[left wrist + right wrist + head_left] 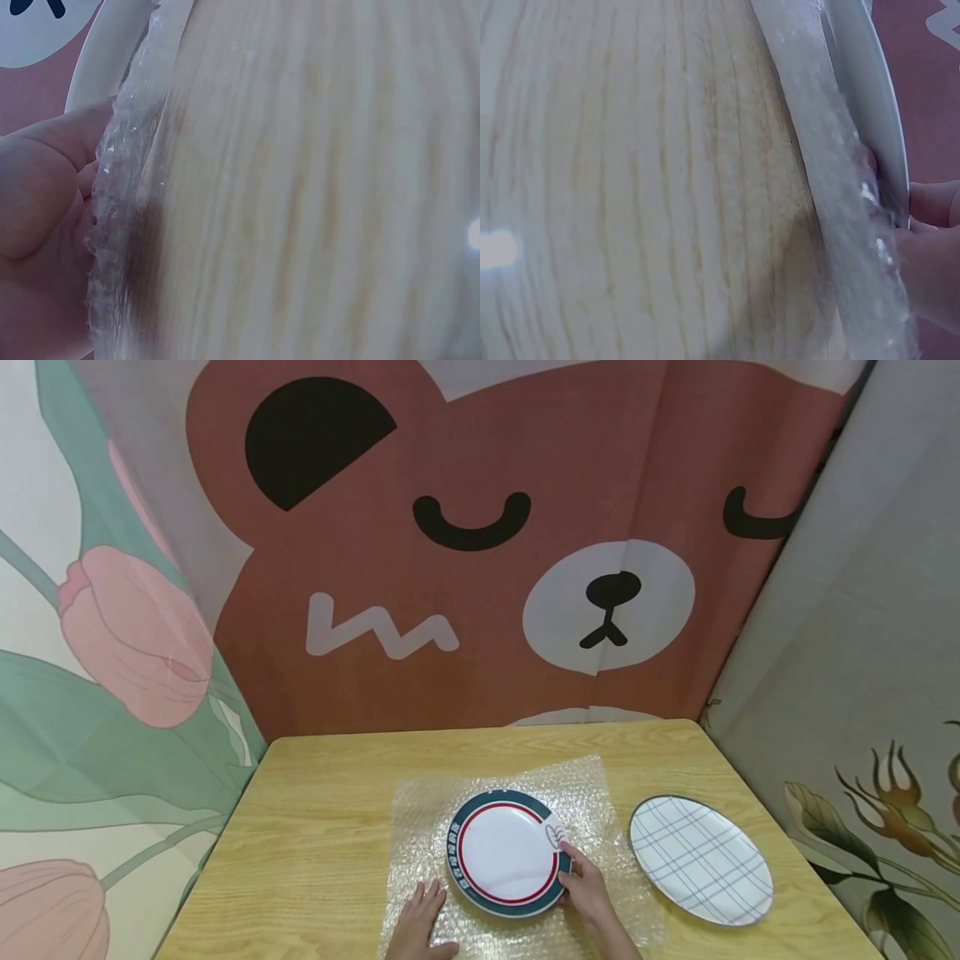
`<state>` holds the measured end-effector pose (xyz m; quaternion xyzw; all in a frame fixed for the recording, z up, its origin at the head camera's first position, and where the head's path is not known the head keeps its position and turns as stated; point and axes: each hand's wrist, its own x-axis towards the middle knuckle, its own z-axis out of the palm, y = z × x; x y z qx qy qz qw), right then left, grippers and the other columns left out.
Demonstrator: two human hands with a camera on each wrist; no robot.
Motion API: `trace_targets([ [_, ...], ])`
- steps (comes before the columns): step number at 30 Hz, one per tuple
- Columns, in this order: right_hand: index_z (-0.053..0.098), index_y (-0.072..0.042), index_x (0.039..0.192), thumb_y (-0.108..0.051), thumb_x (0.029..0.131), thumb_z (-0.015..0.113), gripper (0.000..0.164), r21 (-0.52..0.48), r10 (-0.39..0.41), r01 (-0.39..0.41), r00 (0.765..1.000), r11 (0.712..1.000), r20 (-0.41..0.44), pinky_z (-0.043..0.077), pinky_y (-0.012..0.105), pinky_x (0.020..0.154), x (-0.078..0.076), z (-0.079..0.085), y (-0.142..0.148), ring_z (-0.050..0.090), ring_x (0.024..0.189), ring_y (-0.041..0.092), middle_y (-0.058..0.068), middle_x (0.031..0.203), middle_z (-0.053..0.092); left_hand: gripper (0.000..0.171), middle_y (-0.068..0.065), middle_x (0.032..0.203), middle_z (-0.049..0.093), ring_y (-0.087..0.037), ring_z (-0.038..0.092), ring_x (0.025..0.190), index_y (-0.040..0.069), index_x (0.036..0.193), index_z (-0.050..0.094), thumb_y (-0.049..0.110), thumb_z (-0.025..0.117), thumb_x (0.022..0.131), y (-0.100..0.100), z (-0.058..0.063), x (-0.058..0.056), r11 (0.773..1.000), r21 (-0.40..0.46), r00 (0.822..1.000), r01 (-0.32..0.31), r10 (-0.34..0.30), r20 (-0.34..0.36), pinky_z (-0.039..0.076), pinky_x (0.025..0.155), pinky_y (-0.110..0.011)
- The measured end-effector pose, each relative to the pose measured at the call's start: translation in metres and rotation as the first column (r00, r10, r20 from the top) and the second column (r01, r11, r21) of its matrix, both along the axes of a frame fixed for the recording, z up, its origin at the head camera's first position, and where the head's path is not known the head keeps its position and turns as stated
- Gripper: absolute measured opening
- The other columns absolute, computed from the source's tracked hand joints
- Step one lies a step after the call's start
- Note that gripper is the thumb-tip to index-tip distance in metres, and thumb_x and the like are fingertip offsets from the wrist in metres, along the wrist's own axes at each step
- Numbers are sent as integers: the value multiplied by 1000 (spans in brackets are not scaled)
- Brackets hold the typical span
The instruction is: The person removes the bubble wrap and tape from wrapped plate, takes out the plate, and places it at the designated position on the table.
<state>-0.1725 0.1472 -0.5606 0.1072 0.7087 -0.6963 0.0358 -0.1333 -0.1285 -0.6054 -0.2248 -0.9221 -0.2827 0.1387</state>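
A round plate [506,853] with a white centre, a red ring and a dark teal rim lies on a sheet of bubble wrap [416,827]. My right hand [588,892] pinches the plate's right edge, thumb on top of the rim. In the right wrist view its fingers [934,202] hold the edge close over the wrap. Fairly straight and spread, my left hand [422,925] rests on the wrap at the plate's lower left. From the left wrist, that hand [37,195] shows beside the wrap's edge, the white plate [105,52] beyond it.
An oval white plate [701,860] with a blue-grey checked pattern lies on the wooden table [300,860], right of the wrap. Behind the table hangs a bear-print cloth [360,693]. Flower-print cloths flank both sides.
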Motion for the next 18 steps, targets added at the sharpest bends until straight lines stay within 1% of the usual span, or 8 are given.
trace_targets([
  [4,30,12,131,15,81,42,52,-8,3,-3,1000,1000,-10,50,30,51,1,1,1,55,66,18,24,96,51,75,-25,117,52,-49,43,105,-8,111,55,38,75,55,0,2,0,1000,1,1000,5,-5,-4,39,80,-58],
  [6,29,12,130,15,81,41,51,-9,6,-6,1000,1000,-12,49,30,51,1,2,1,55,68,18,26,98,51,75,-25,117,51,-49,43,105,-8,111,55,38,75,55,0,2,0,1000,2,1000,8,-8,7,39,80,-58],
  [9,29,13,130,15,80,41,52,-16,8,-8,1000,1000,-16,49,29,52,2,2,2,55,69,18,26,98,51,75,-26,119,50,-49,42,107,-8,113,54,37,75,56,0,3,0,1000,10,999,7,-8,47,37,81,-59],
  [13,30,12,130,15,80,42,53,-1,-7,7,1000,1000,-11,48,27,50,2,1,3,54,65,16,23,95,52,75,-25,120,50,-48,41,109,-7,114,53,37,74,57,0,2,0,1000,9,998,-1,0,67,36,83,-59],
  [15,31,11,131,15,79,43,53,10,-19,19,1000,1000,-5,47,25,48,3,0,3,54,62,16,22,94,52,75,-25,119,50,-48,41,109,-7,113,54,37,75,56,0,2,0,1000,9,998,-2,2,57,37,82,-59],
  [18,30,10,131,14,80,43,53,8,-22,22,1000,1000,-3,46,24,48,3,1,4,54,63,16,24,97,52,76,-25,119,50,-49,42,108,-7,113,54,38,75,56,0,2,0,1000,9,999,-3,2,46,37,82,-59],
])
